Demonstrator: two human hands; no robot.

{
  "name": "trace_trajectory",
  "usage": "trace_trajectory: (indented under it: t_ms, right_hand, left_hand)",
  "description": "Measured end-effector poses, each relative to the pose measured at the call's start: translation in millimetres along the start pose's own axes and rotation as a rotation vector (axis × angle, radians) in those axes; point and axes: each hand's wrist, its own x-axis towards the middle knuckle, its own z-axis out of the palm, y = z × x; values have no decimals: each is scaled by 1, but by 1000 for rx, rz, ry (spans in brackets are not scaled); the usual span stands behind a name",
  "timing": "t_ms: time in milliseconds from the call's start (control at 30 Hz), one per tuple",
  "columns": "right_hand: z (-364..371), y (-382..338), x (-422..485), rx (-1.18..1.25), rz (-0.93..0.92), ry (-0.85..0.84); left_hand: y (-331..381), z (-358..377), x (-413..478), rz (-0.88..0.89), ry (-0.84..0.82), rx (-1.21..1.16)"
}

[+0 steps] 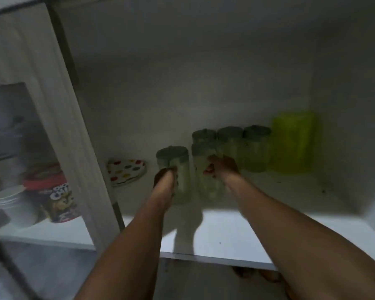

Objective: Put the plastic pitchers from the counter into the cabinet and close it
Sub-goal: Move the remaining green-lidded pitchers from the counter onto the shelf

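Observation:
Both my arms reach into the open cabinet, over its white shelf (236,230). My left hand (164,177) grips a pale green plastic pitcher with a dark green lid (182,169), standing upright on the shelf. My right hand (220,167) is closed on a second pitcher of the same kind (204,182), just to the right of the first. Behind them stand three more lidded pitchers (253,150) in a row against the back wall. The view is blurred and dim.
A bright yellow-green plastic container (293,144) stands at the right of the row. A white plate with coloured dots (128,171) lies at the shelf's left. Left, a glass-paned cabinet door (59,135) shows a cereal tub (54,193) and white cups (15,204) behind it.

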Motion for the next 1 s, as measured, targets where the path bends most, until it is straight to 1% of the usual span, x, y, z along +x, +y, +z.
trace_trajectory:
  t_ms: [67, 167, 267, 400, 433, 500, 533, 600, 633, 733, 833, 900, 1000]
  right_hand:
    - [23, 6, 20, 30, 6, -83]
    - [54, 9, 47, 34, 21, -161]
    - [74, 10, 71, 2, 31, -182]
    - [90, 15, 105, -67, 35, -200]
    - [92, 16, 111, -80, 45, -199]
    - [95, 19, 121, -96, 54, -204]
    - [97, 21, 125, -94, 54, -209]
    - [100, 23, 130, -85, 59, -215]
    - [101, 24, 133, -87, 64, -216]
    - [107, 27, 139, -102, 82, -226]
    - [111, 26, 142, -106, 130, -239]
    - [113, 23, 139, -134, 170, -255]
    - [112, 19, 135, -205, 119, -207]
  left_hand:
    - [5, -8, 22, -10, 26, 34]
    - [10, -18, 54, -2, -10, 96]
    - [19, -26, 78, -28, -16, 109]
    - [33, -30, 113, -68, 45, 104]
    - [35, -28, 120, -69, 68, 145]
    - [36, -26, 137, -8, 134, 279]
    - [37, -27, 146, 54, 140, 405]
    - [39, -28, 154, 162, 167, 553]
    - [40, -28, 155, 223, 177, 668]
    - [34, -30, 158, 275, 253, 721]
    - [32, -29, 154, 294, 277, 737]
    - [30, -28, 151, 277, 274, 765]
    - [32, -27, 139, 276, 277, 796]
